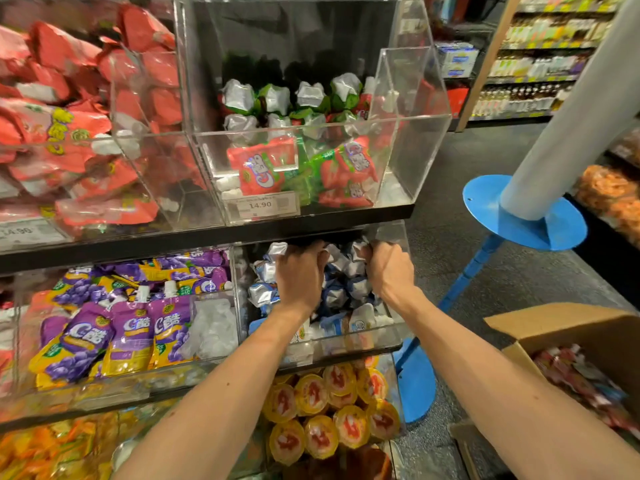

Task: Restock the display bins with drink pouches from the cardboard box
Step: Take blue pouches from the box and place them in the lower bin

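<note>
Where the tiered shelf rack fills the left and middle of the view, clear display bins sit in rows on it. The upper right bin is only partly filled with red and green pouches. Just below it is the lower right bin, and purple pouches lie in the bin to its left. A blue stool stands on the floor to the right. Nearer, at the right edge, the cardboard box sits open with red drink pouches inside. Both bare arms reach into the lower right bin, among its blue-and-silver pouches. The left hand has its fingers curled down into the pile, their tips hidden, so I cannot tell whether it holds one. The right hand is clenched, its fingers pinching a silver pouch top at the far side of the pile.
</note>
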The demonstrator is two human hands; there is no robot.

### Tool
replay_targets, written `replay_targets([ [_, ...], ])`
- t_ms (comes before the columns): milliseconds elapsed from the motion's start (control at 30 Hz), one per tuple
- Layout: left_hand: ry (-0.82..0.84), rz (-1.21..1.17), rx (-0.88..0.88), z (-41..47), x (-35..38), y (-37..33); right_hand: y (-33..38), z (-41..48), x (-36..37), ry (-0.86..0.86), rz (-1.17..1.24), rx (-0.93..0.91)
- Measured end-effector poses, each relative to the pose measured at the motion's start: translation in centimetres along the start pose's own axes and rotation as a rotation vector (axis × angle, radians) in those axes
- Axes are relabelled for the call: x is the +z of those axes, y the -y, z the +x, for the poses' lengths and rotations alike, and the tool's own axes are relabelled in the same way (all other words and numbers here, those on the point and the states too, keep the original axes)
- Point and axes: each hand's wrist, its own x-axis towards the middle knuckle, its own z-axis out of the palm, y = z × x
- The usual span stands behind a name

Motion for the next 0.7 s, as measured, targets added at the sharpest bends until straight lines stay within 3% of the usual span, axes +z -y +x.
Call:
replay_targets([
  [167,0.133,-0.010,-0.022,-1.2,-0.9,-0.8,-2.1,-3.8,-1.6,-0.010,0.159,-0.068],
  [333,0.089,-0.366,0.194,-2.9,-3.7,-7.0,-6.6,-8.3,-4.4,-0.163,0.352,-0.102],
  [500,0.235,-0.530,0.423,-3.6,-0.4,-17.6,-16.4,-11.7,-6.5,-0.309,0.490,0.060],
  [700,0.578,-0.462,0.667,-8.2,13.8,-32.9,-36.0,-15.8,-4.2,-0.315,0.519,0.398],
])
